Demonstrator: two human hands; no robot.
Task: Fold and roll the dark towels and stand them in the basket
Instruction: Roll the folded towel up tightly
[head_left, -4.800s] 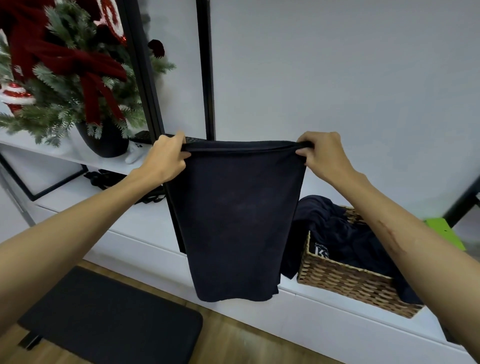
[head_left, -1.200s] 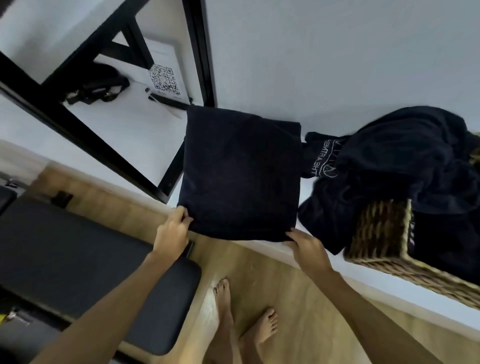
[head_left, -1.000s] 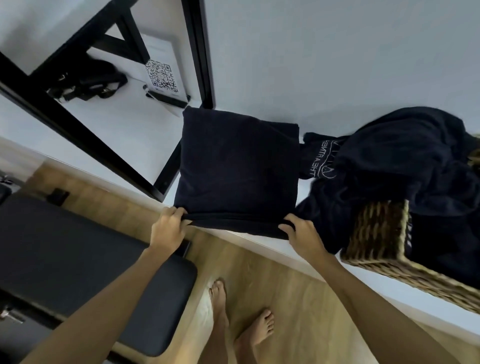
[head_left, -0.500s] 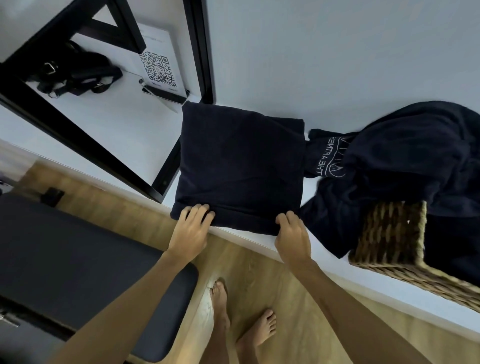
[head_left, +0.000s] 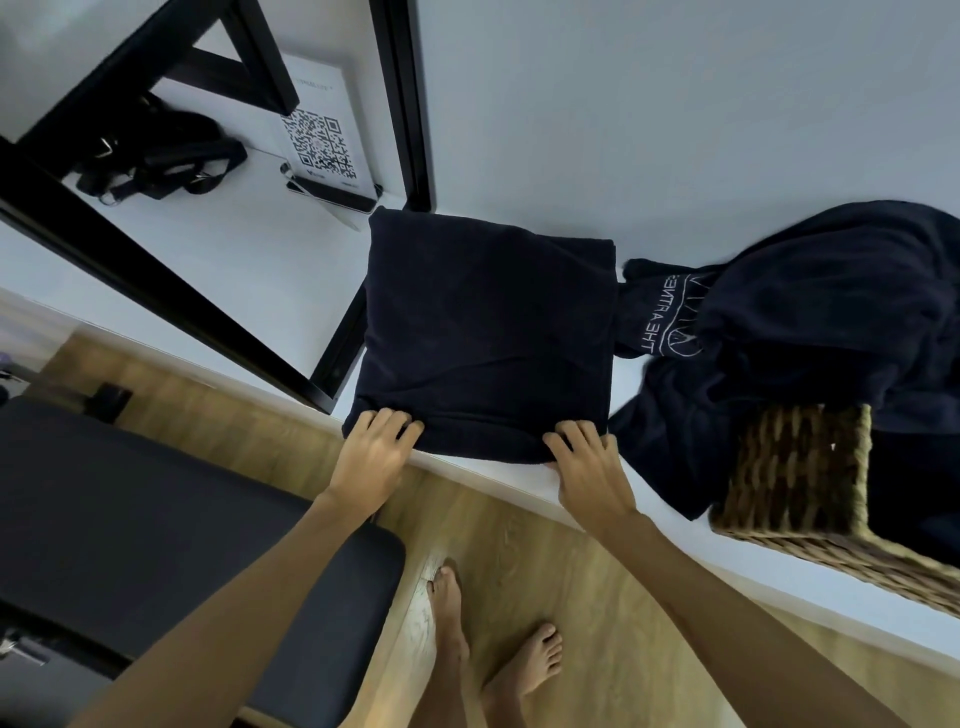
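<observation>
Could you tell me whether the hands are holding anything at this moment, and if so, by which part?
Both hands, left and right, press on the folded dark towel at its near edge, where a small roll has started.

Spa or gym changing area: white built-in bench (head_left: 467, 473), woven wicker basket (head_left: 795, 467), QR-code sign (head_left: 322, 145), wood-plank floor (head_left: 519, 545).
</observation>
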